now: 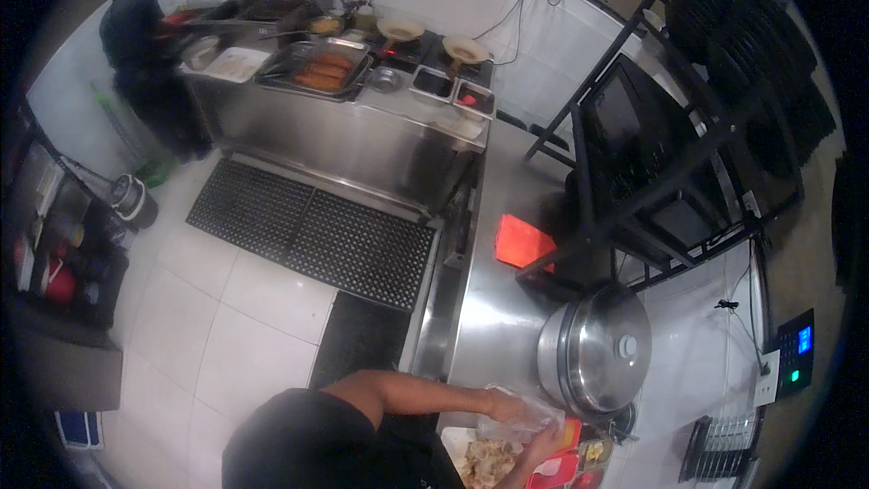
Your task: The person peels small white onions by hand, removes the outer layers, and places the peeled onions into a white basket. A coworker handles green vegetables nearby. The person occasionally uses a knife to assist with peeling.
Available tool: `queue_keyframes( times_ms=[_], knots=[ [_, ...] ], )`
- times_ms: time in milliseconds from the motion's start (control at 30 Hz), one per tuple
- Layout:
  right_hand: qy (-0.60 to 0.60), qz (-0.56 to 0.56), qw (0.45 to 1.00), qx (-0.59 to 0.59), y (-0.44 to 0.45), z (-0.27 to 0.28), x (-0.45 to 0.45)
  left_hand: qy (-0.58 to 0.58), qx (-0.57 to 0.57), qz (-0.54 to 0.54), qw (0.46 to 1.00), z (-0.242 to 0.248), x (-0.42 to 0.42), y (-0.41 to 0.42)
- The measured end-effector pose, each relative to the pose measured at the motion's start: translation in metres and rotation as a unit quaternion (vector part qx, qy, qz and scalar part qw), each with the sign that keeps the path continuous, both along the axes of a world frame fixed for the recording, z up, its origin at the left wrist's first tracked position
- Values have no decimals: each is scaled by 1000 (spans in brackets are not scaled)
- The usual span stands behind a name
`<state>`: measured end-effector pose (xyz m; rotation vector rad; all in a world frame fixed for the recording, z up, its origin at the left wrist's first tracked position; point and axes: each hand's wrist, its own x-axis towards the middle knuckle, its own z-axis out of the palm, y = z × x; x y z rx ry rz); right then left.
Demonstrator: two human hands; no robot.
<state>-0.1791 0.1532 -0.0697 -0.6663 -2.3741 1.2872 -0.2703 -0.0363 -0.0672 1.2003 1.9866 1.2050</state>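
Observation:
My left hand [508,407] reaches over the counter from the near side and grips a thin clear plastic bag or glove [536,414]; which of the two, I cannot tell. My right hand [545,445] holds the other end of this plastic, its fingers partly blurred. Below both hands is a white tray [456,436] of pale cut food pieces [487,463]. Beside my right hand are red-orange containers [562,470], and past them a small pan of yellow food [596,451]. The lower picture edge cuts off the tray and my right forearm.
A large cooker [607,346] with a steel lid stands beyond my hands. An orange cloth [523,242] lies near a black metal rack [652,197]. Across the floor mat [312,231], a co-worker [146,47] stands at a counter with a tray of browned food [324,71] and two pans [400,30].

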Motion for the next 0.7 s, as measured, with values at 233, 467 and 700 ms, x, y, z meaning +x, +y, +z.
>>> queue_keyframes(
  times_ms=[233, 467, 700],
  knots=[
    [-79, 76, 982, 152, -58, 50, -21, 155, 133, 132, 970, -19, 11, 23],
    [-20, 20, 970, 241, -43, 11, -12, 132, 340, 75, 928, -55, 7, 46],
    [-166, 19, 975, 148, -61, 38, -2, 94, 75, -38, 992, -68, -11, 38]
  ],
)
